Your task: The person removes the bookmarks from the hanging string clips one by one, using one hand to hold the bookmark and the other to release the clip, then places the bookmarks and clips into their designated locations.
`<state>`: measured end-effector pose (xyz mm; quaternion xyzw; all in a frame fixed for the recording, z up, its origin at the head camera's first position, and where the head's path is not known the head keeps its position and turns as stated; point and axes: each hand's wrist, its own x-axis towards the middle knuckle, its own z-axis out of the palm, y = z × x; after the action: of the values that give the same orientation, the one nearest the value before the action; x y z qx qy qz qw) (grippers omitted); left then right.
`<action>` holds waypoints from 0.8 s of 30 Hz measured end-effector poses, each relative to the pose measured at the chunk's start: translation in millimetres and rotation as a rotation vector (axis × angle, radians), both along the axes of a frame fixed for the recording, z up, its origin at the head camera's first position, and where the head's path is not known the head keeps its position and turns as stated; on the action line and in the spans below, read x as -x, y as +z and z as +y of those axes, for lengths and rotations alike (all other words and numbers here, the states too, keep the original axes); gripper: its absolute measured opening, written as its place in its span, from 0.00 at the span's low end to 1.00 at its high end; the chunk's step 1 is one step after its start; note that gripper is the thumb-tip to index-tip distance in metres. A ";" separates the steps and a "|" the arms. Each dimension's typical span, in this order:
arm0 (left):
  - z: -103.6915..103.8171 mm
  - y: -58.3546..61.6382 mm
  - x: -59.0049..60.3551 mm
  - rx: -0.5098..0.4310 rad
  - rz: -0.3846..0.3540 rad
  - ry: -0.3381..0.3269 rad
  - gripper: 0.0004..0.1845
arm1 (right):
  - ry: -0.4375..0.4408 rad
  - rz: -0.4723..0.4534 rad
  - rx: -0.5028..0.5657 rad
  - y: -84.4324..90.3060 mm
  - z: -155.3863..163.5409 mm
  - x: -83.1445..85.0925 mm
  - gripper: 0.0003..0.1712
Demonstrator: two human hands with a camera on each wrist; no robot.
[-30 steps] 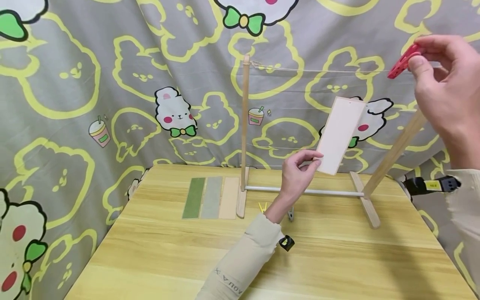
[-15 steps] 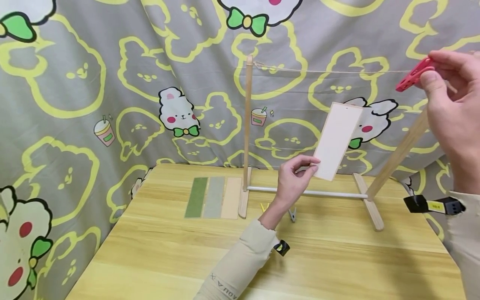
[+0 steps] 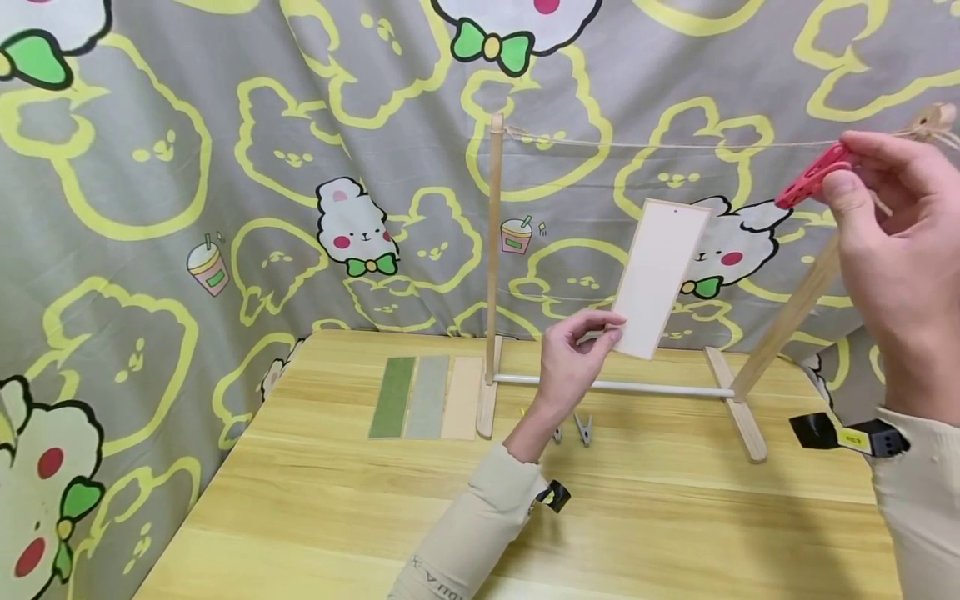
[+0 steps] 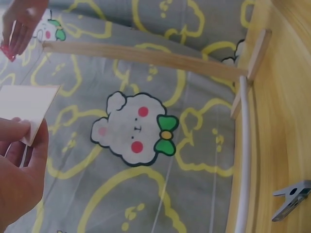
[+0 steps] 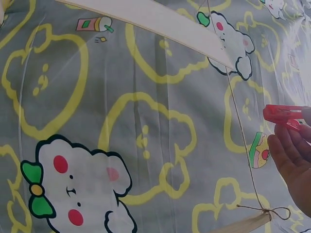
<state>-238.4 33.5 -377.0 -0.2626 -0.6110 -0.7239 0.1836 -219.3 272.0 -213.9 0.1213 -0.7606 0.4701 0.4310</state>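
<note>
My left hand [image 3: 573, 358] pinches a pale card [image 3: 662, 279] by its lower left edge, between thumb and fingers. The card is held up tilted, below the string [image 3: 637, 145], with a small hole near its top. A red clothespin [image 3: 813, 175] is pinched in my right hand [image 3: 903, 242], its nose pointing down and left. That hand is up by the right end of the string, just under it. In the right wrist view the clothespin [image 5: 284, 114] stands apart from the string, and the card's edge [image 5: 170, 34] crosses the top.
The string runs between the left post [image 3: 493, 250] and right post [image 3: 787, 312] of a wooden stand joined by a white bar [image 3: 652, 387]. Green [image 3: 390, 397], grey [image 3: 427, 397] and beige [image 3: 460, 397] cards lie left of it. A grey clothespin [image 3: 583, 429] lies near the left wrist.
My left hand has moved left and slightly down with the card. My right hand, holding the red clothespin, has lowered from the string's level to below it.
</note>
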 end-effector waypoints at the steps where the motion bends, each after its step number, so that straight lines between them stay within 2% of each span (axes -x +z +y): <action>1: -0.9 0.1 -0.9 0.002 -0.001 -0.001 0.07 | 0.000 -0.002 -0.001 -1.4 -0.3 -1.7 0.21; 5: -5.3 -0.8 -3.9 0.006 0.002 0.001 0.07 | 0.020 0.003 0.019 -7.8 -1.7 -6.2 0.21; 10: -11.8 -0.7 -7.7 -0.011 0.024 0.018 0.07 | 0.116 0.101 0.088 -15.5 -4.0 -3.6 0.18; 16: -17.2 0.0 -13.5 -0.035 0.035 0.007 0.07 | 0.129 0.140 0.129 -23.9 -7.2 -7.0 0.16; 24: -26.9 3.8 -18.9 -0.063 0.058 -0.007 0.07 | 0.235 0.181 0.274 -31.3 -16.7 -12.4 0.17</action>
<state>-219.5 6.6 -373.3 -0.2797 -0.5812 -0.7357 0.2067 -206.9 255.2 -245.3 0.1912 -0.6284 0.6032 0.4523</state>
